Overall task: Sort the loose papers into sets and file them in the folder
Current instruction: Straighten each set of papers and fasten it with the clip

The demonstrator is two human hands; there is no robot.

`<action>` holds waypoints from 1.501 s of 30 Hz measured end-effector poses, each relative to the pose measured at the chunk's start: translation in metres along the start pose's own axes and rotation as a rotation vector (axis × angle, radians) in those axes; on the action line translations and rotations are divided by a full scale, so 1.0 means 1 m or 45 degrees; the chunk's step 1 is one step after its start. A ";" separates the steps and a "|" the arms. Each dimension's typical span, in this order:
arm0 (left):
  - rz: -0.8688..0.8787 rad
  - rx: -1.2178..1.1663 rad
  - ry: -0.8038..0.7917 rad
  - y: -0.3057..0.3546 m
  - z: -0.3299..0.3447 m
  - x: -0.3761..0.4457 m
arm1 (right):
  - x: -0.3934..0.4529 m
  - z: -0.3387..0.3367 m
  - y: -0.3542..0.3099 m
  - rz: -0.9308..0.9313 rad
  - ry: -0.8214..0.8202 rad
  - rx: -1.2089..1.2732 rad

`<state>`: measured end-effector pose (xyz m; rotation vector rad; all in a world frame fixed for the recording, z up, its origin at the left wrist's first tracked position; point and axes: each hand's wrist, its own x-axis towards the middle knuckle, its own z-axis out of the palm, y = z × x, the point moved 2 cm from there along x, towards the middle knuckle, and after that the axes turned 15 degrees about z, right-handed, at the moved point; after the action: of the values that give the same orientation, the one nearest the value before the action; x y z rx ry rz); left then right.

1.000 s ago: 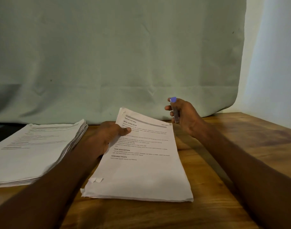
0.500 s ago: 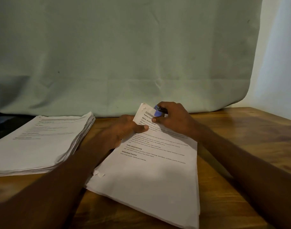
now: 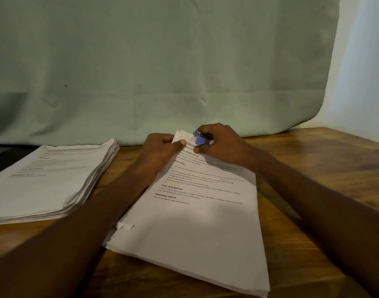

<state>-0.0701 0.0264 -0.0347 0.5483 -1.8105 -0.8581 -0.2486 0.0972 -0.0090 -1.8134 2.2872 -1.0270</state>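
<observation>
A set of printed white papers (image 3: 197,229) lies slanted on the wooden table in front of me. My left hand (image 3: 160,147) pinches its far top corner, thumb on top. My right hand (image 3: 222,143) grips a small blue stapler (image 3: 202,138) whose jaws sit over that same corner. A thick stack of loose papers (image 3: 49,181) rests on the table to the left. No folder is in view.
The wooden table (image 3: 313,168) extends to the right, bounded by a pale wall (image 3: 360,72). A grey-green cloth backdrop (image 3: 162,61) hangs behind the table. A small torn paper scrap (image 3: 125,226) lies at the near left corner of the set.
My right hand brought the stapler down from the air onto the top corner of the paper set. My left hand slid up to pinch that corner.
</observation>
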 end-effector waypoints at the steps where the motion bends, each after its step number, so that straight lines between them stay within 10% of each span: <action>1: 0.005 0.010 0.025 0.001 -0.002 0.000 | 0.000 0.002 -0.001 0.003 -0.021 -0.006; 24: 0.225 0.387 0.074 0.009 0.006 -0.009 | -0.007 -0.015 -0.009 -0.278 -0.110 -0.249; 45: 0.179 0.106 0.017 0.010 0.003 -0.007 | -0.006 -0.004 -0.013 -0.311 0.045 -0.147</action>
<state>-0.0704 0.0388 -0.0317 0.4725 -1.8549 -0.6849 -0.2376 0.1032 -0.0012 -2.1816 2.2287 -0.9808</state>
